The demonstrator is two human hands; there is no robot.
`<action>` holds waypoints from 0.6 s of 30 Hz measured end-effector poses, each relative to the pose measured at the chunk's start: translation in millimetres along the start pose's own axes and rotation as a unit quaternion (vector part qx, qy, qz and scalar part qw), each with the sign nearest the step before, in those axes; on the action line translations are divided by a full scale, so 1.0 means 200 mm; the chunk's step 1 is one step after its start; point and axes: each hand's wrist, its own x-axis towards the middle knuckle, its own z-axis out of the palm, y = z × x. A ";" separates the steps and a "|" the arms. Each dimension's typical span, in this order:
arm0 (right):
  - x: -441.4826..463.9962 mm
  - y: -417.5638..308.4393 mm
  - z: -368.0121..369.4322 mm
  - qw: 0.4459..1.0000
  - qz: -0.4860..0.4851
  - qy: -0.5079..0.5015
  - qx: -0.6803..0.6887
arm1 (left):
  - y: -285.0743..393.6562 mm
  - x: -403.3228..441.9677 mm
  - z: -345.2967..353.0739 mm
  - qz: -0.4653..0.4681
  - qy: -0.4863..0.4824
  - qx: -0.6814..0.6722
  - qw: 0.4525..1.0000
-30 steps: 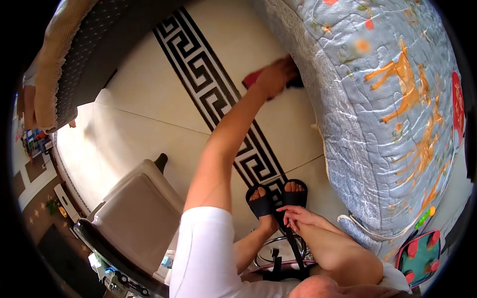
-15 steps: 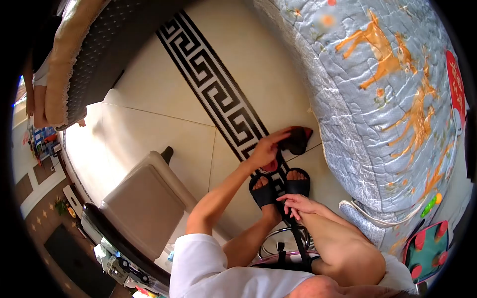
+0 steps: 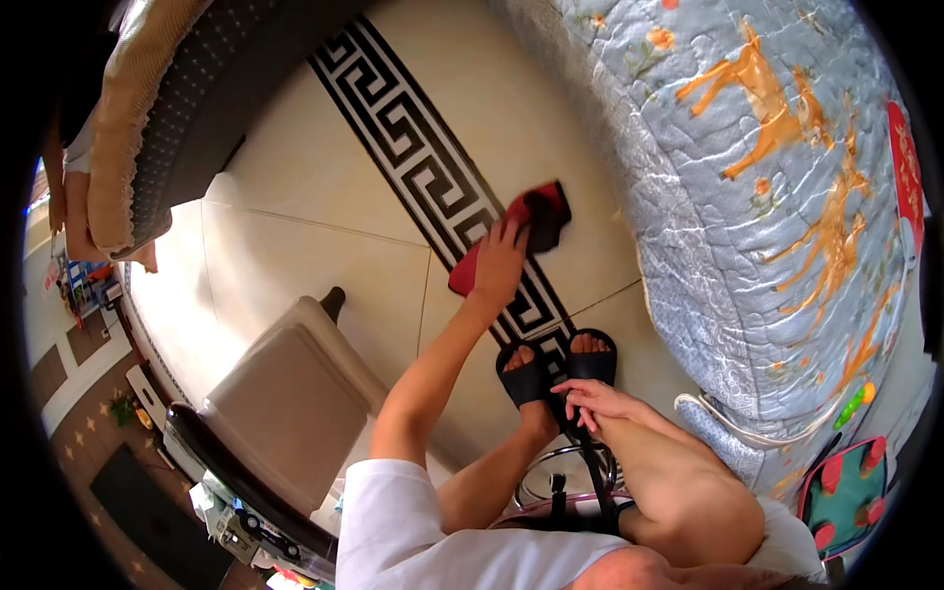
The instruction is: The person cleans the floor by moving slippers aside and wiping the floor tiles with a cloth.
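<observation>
My left hand [image 3: 500,264] reaches down over the patterned floor strip. Its fingers are closed over a red and black shoe-like thing [image 3: 551,208], whose dark part shows beyond the fingertips. More red [image 3: 464,271] shows at the palm's other side; my hand hides the middle, so I cannot tell whether this is one piece or two. My right hand [image 3: 593,401] lies over my right lower leg, fingers loosely apart, holding nothing. Black sandals [image 3: 590,366] are on both my feet, just below the left hand's reach.
A bed with a blue deer-print quilt [image 3: 688,197] stands on the right. To the left is a beige padded chair [image 3: 285,393]. A dark sofa-like piece with a tan cover [image 3: 123,128] is at upper left, another person's legs [image 3: 79,206] beside it. A green and red item [image 3: 846,497] sits lower right.
My left hand has moved forward and slightly left, away from my feet, and the red and black thing has moved and turned with it. My right hand has stayed put.
</observation>
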 end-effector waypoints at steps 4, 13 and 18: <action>0.00 0.02 0.01 1.000 0.003 -0.005 0.001 | -0.01 0.10 -0.04 -0.038 0.011 -0.012 0.999; 0.01 0.05 -0.02 0.999 -0.033 -0.019 0.030 | -0.06 -0.12 -0.03 -0.105 -0.005 -0.481 0.870; -0.02 -0.01 0.01 0.999 -0.002 0.012 0.036 | -0.39 0.21 -0.34 -0.167 0.012 -0.591 0.789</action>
